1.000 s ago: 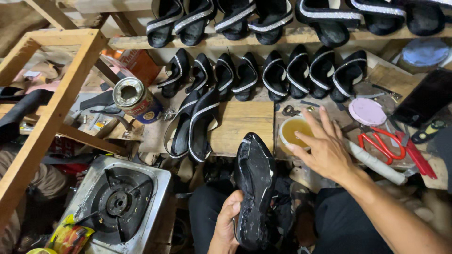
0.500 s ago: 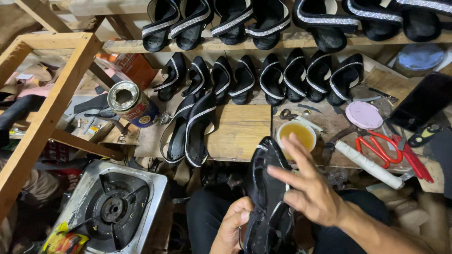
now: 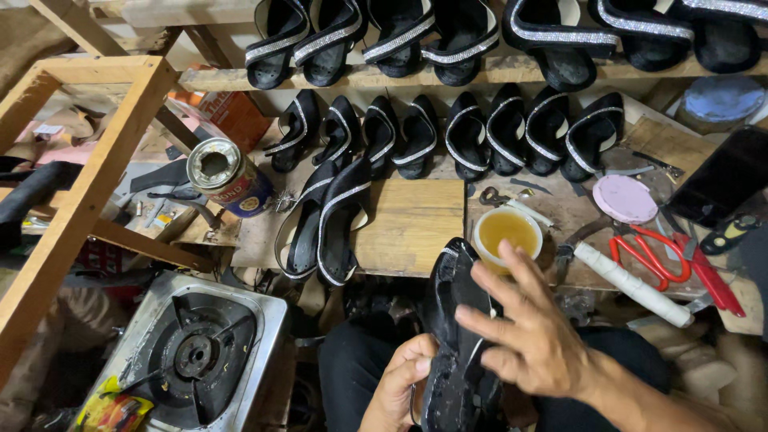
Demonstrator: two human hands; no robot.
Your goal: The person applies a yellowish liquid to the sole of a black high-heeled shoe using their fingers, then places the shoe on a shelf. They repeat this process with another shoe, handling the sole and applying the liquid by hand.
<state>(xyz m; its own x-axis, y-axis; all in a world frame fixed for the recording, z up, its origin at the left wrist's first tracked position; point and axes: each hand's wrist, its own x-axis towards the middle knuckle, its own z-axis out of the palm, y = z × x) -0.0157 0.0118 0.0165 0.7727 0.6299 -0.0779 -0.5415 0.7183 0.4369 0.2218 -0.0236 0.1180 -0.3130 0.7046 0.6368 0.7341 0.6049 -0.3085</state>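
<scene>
A person's left hand (image 3: pixel 404 384) grips a black sandal (image 3: pixel 456 336) from the side near its lower end, fingers curled around the edge, holding it upright over their lap. The right hand (image 3: pixel 532 340) lies open against the sandal's upper face, fingers spread and extended, pressing or smoothing the surface rather than gripping it. The sandal sits low in the middle of the view, just in front of a wooden bench (image 3: pixel 412 228). On the bench just beyond the sandal's tip stands a small white cup of yellow glue (image 3: pixel 507 232). To the right of it lie a white-handled tool (image 3: pixel 632 284), red-handled scissors (image 3: pixel 652 252) and a round pink lid (image 3: pixel 625 199). To the left of the cup, two black sandals with a thin white trim (image 3: pixel 324 220) lie side by side on the bench. Behind them a row of black sandals with glittering straps (image 3: pixel 456 140) leans against the back, and more of the same line a wooden shelf (image 3: pixel 384 78) above. An open tin can (image 3: pixel 226 178) stands further left, near a wooden frame (image 3: pixel 88 192). A single-burner gas stove (image 3: pixel 196 352) sits at the lower left, below the bench.
</scene>
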